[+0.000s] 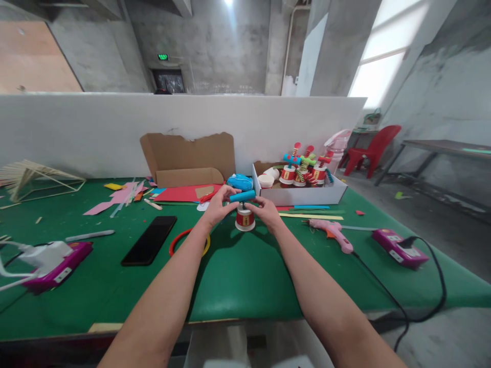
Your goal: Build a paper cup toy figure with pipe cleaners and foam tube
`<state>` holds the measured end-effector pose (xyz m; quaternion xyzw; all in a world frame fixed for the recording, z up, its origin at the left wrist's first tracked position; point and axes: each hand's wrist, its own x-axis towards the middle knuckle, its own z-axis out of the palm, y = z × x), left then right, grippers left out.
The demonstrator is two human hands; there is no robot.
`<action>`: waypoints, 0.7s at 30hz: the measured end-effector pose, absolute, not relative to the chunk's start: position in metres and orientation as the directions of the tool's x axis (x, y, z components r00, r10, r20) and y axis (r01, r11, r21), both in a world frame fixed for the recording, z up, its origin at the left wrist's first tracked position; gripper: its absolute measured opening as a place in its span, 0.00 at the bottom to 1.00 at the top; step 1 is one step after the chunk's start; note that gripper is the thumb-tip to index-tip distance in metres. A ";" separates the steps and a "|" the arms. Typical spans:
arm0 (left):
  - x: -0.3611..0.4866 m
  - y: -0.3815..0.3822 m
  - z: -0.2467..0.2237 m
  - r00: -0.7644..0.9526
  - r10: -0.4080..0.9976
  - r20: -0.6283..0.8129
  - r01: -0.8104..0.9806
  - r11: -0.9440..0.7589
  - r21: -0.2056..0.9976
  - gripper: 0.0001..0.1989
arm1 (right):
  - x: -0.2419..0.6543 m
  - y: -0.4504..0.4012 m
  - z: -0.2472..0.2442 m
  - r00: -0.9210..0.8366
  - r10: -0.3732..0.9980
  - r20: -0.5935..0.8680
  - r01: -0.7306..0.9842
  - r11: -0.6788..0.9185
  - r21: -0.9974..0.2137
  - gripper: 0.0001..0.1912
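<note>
A red and white paper cup (244, 220) stands upside down on the green table, with a blue roll (242, 196) lying crosswise above it. My left hand (220, 205) has its fingers closed on the left end of the roll. On the other side, my right hand (266, 210) holds its fingers against the roll's right end, near the top of the cup. A small dark piece shows between roll and cup; how they join is too small to tell.
Behind is a white box (307, 196) of similar cup figures. A pink glue gun (333, 232) and power strip (399, 248) lie right. Left are a black phone (149, 241), rings (177, 240), paper scraps (118, 198) and another power strip (61, 268). Cardboard (187, 156) stands behind.
</note>
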<state>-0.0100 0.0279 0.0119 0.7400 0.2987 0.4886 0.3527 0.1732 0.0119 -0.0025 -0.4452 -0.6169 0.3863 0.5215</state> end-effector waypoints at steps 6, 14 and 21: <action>-0.011 0.029 0.012 0.294 0.788 0.541 0.084 -0.585 0.807 0.17 | 0.189 0.013 0.009 -0.017 0.976 0.216 0.034 0.216 -0.976 0.24; -0.008 0.031 0.011 0.240 0.802 0.547 0.139 -0.586 0.799 0.21 | 0.195 0.016 0.009 0.006 0.976 0.220 0.051 0.219 -0.974 0.27; -0.003 0.032 0.008 0.205 0.817 0.539 0.160 -0.572 0.805 0.16 | 0.185 0.015 0.007 -0.012 0.950 0.313 0.086 0.313 -0.946 0.25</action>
